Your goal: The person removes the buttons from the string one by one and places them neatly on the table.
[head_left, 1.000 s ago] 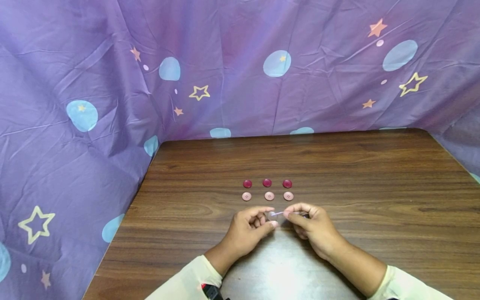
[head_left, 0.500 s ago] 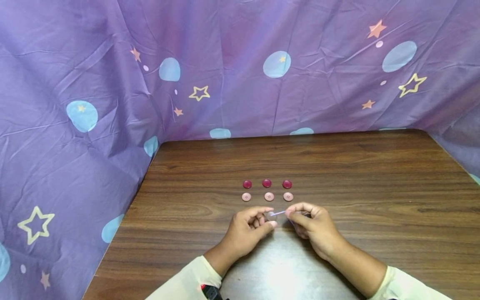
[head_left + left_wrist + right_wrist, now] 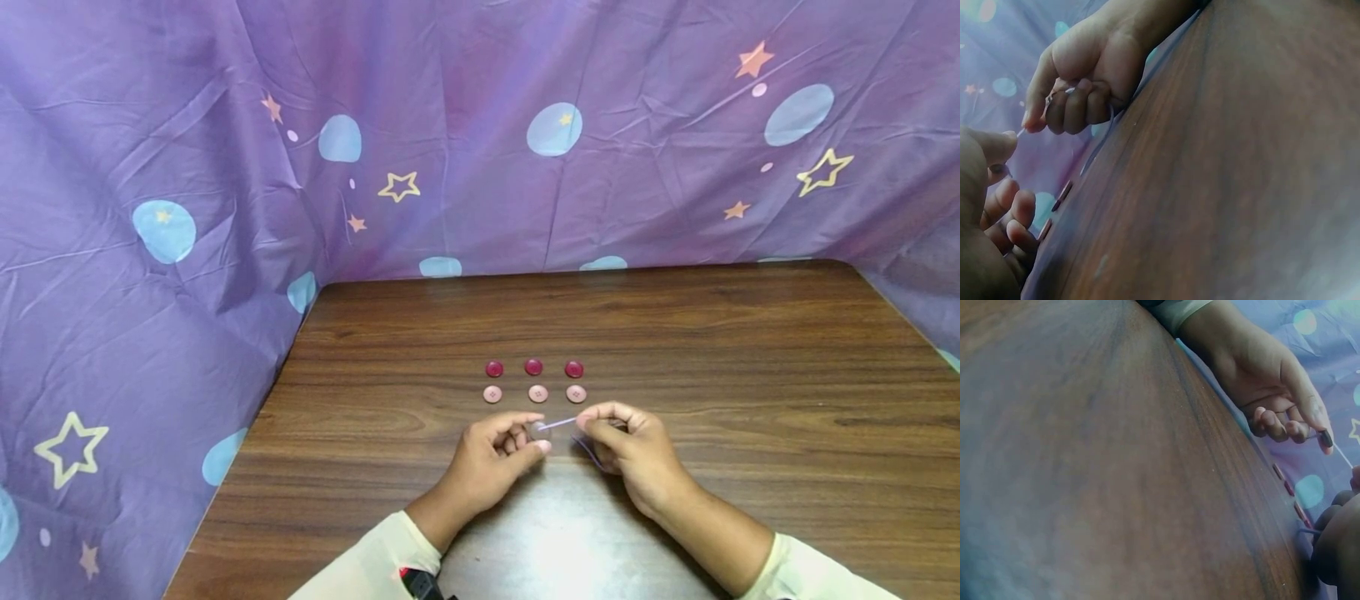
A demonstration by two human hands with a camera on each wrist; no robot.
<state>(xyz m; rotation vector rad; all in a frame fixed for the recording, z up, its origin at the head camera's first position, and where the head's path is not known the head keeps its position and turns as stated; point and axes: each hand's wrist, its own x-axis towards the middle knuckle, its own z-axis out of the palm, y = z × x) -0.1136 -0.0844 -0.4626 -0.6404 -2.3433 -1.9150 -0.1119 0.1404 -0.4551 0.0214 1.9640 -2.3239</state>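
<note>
My left hand (image 3: 491, 462) pinches a small round button (image 3: 1326, 438) between thumb and index finger. The button looks greyish in the head view and dark in the right wrist view. A thin lavender string (image 3: 558, 423) runs from it to my right hand (image 3: 630, 446), which pinches the string between thumb and index finger. The other right fingers curl in, as the left wrist view shows. A loose length of the string (image 3: 1099, 142) hangs below that hand. Whether the string passes through the button's holes is too small to tell.
Beyond the hands, several buttons lie on the brown wooden table (image 3: 375, 492) in two rows. The far row has dark red buttons (image 3: 533, 367), the near row pale pink buttons (image 3: 537, 394). A purple cloth (image 3: 480, 167) with stars hangs behind the table and at its left.
My right hand has drawn slightly to the right, so a longer stretch of string shows between the hands. A loop of string now shows below it. The left hand has barely moved.
</note>
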